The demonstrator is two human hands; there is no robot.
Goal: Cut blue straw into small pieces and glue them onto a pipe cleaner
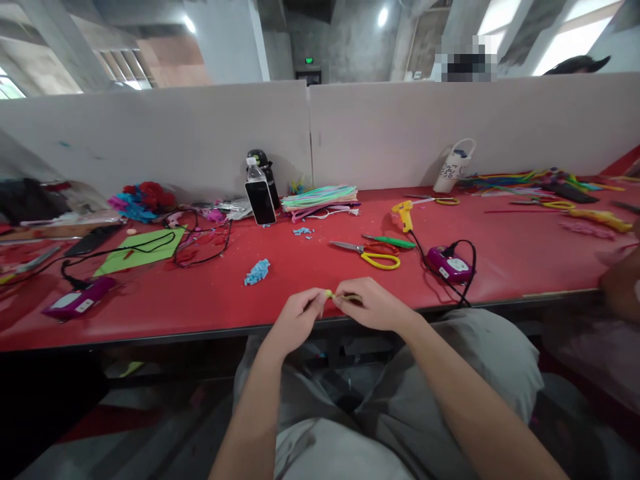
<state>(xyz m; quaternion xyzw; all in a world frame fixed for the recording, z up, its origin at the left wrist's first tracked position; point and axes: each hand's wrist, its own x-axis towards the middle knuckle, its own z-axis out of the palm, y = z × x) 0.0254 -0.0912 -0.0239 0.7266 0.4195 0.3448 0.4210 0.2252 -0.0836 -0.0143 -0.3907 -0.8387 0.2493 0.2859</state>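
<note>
At the front edge of the red table (300, 257), my left hand (303, 313) and my right hand (367, 303) are close together. Between their fingertips is a small yellow-green pipe cleaner piece (329, 294), pinched from both sides. A thin greenish strand curves along my right fingers. Just beyond my hands are scissors with yellow and red handles (381, 261) and a green-handled tool (395, 242). A small heap of light blue pieces (257, 273) lies to the left, with a few more blue bits (303, 231) further back.
A yellow glue gun (403, 216) and a purple power box (451, 265) with a black cable stand right. A phone (261, 202) leans on bottles beside bundled pipe cleaners (320, 200). Left are green paper (143, 251) and another purple box (80, 298). A person's arm (620, 287) shows far right.
</note>
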